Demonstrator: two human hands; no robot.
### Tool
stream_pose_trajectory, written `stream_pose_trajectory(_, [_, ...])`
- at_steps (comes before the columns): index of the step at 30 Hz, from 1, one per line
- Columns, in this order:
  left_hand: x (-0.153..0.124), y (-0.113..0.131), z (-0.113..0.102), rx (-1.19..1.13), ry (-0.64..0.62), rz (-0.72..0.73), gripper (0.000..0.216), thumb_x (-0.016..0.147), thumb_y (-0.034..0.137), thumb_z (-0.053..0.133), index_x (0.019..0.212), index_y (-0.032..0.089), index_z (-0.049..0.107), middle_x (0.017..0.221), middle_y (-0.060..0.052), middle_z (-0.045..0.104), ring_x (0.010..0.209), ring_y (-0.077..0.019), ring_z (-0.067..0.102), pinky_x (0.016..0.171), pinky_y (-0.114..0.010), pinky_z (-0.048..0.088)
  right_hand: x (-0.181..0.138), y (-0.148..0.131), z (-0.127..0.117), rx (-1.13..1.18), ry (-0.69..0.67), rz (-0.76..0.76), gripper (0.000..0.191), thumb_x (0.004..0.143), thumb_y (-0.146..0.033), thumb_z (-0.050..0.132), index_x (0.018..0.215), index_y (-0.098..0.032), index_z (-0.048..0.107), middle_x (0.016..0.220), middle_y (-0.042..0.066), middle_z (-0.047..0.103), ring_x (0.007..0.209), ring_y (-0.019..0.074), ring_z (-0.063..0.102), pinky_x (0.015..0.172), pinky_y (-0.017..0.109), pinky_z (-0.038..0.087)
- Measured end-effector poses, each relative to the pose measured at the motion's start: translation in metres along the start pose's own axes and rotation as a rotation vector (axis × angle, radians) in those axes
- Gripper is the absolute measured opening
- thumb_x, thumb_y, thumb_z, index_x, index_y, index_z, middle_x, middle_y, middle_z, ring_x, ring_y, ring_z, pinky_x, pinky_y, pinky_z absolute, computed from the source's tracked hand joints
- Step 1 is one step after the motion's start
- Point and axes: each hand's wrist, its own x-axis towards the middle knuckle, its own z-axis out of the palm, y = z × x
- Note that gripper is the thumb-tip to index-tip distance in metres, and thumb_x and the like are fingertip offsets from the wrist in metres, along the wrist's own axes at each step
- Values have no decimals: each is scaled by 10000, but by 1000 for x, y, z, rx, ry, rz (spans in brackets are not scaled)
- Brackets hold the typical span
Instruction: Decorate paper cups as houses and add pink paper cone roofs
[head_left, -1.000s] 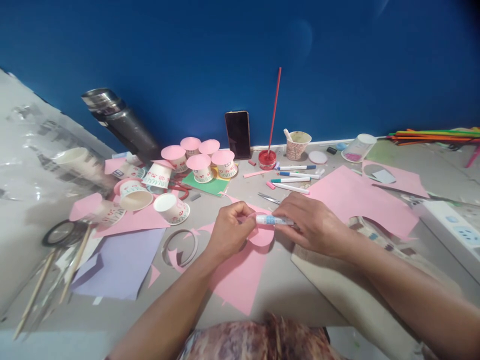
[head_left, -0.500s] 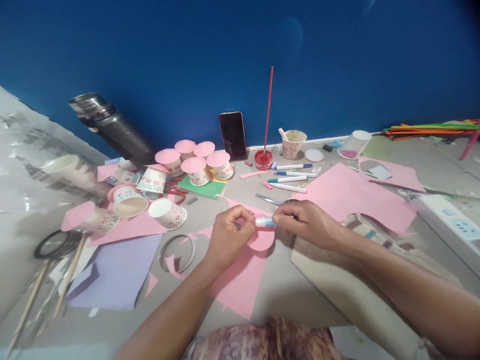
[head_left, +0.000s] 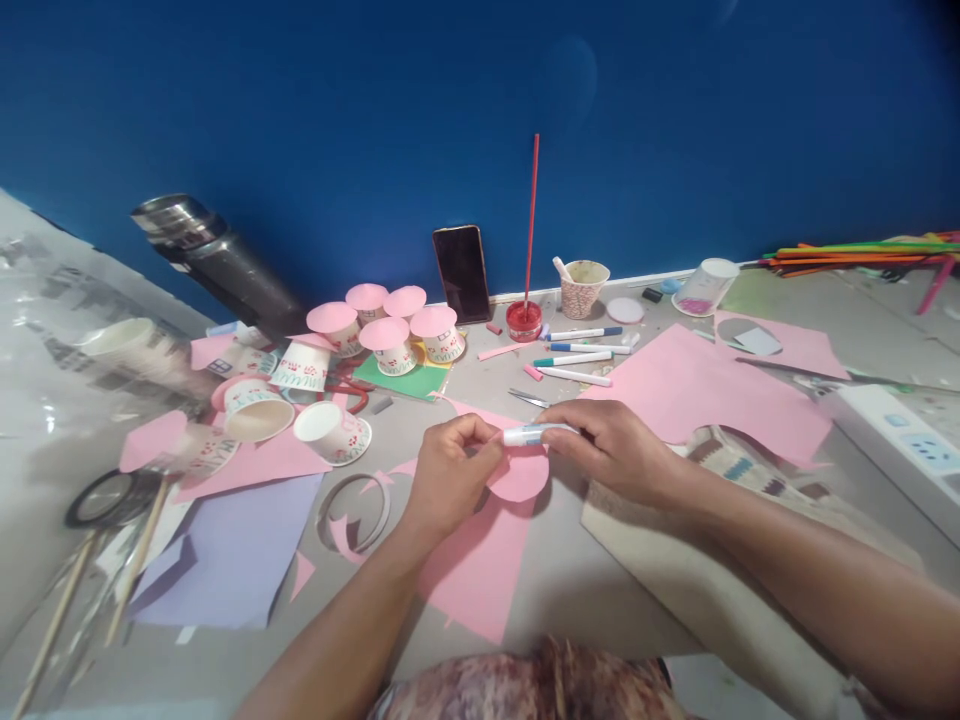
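My right hand [head_left: 609, 447] grips a small white glue stick with a blue label [head_left: 532, 434], held sideways with its tip pointing left. My left hand [head_left: 451, 470] is closed in a pinch on the edge of a pink paper circle [head_left: 520, 473], right beside the glue tip. Both hands hover over a larger pink paper sheet [head_left: 476, 565] lying on the grey table. What lies under my left fingers is hidden.
Several paper cups topped with pink circles [head_left: 390, 335] stand at back left near a steel flask [head_left: 217, 262]. A phone [head_left: 460, 272], a red paint pot with stick [head_left: 523, 320], markers [head_left: 581, 357], scissors [head_left: 531, 398] and a big pink sheet [head_left: 705, 390] lie behind. Purple paper [head_left: 225, 550] lies left.
The glue stick has swung from pointing toward me back to lying sideways in my right hand. Both hands stay over the pink circle.
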Motion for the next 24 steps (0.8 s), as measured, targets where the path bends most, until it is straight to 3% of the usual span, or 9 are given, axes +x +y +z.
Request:
stream_pose_trajectory(3, [1, -4, 3, -32, -22, -19, 231, 726, 330, 687, 570, 188, 594, 540, 26, 605, 520, -102, 482, 516, -224, 368, 3, 2, -3, 365, 18, 161, 341, 987, -463, 587, 845, -187, 726, 708, 14, 662, 588, 127, 525, 559, 263, 378])
stream_pose_trajectory(6, [2, -6, 4, -75, -11, -21, 237, 714, 336, 710, 568, 186, 599, 547, 26, 605, 539, -107, 499, 531, -229, 376, 7, 5, -5, 791, -17, 275, 344, 924, -529, 694, 924, -187, 731, 770, 21, 672, 575, 112, 527, 509, 247, 378])
stream_pose_trajectory(10, [2, -7, 3, -95, 10, -14, 229, 709, 338, 718, 578, 186, 609, 547, 28, 601, 539, -108, 497, 527, -232, 371, 10, 9, -1, 1094, -140, 330, 331, 680, -298, 884, 938, -203, 700, 929, 29, 700, 719, 144, 640, 624, 271, 519])
stream_pose_trajectory(13, [0, -5, 4, -92, 3, 0, 241, 724, 347, 721, 582, 185, 612, 557, 25, 610, 548, -108, 503, 535, -233, 385, 9, 10, 4, 1053, -95, 339, 328, 631, -232, 873, 883, -204, 666, 788, -31, 611, 668, 125, 597, 622, 270, 508])
stream_pose_trajectory(17, [-4, -3, 6, -83, -37, 15, 231, 747, 340, 707, 594, 190, 620, 580, 11, 653, 569, -122, 550, 562, -238, 432, 6, 4, 10, 643, -57, 308, 351, 685, -294, 878, 977, -197, 710, 625, -88, 485, 570, 98, 476, 544, 242, 391])
stream_pose_trajectory(20, [-6, -1, 7, -64, -52, 26, 215, 759, 327, 703, 607, 188, 638, 615, 0, 686, 591, -127, 572, 584, -238, 456, 6, -2, 14, 421, -40, 262, 244, 699, -288, 835, 896, -171, 755, 603, -72, 507, 565, 90, 442, 522, 233, 356])
stream_pose_trajectory(24, [-8, 2, 8, -58, -76, 24, 215, 763, 321, 695, 604, 191, 631, 584, 10, 663, 550, -114, 539, 554, -232, 436, 4, -5, 18, 409, 6, 246, 208, 768, -364, 762, 766, -157, 744, 574, -42, 538, 553, 100, 463, 501, 233, 364])
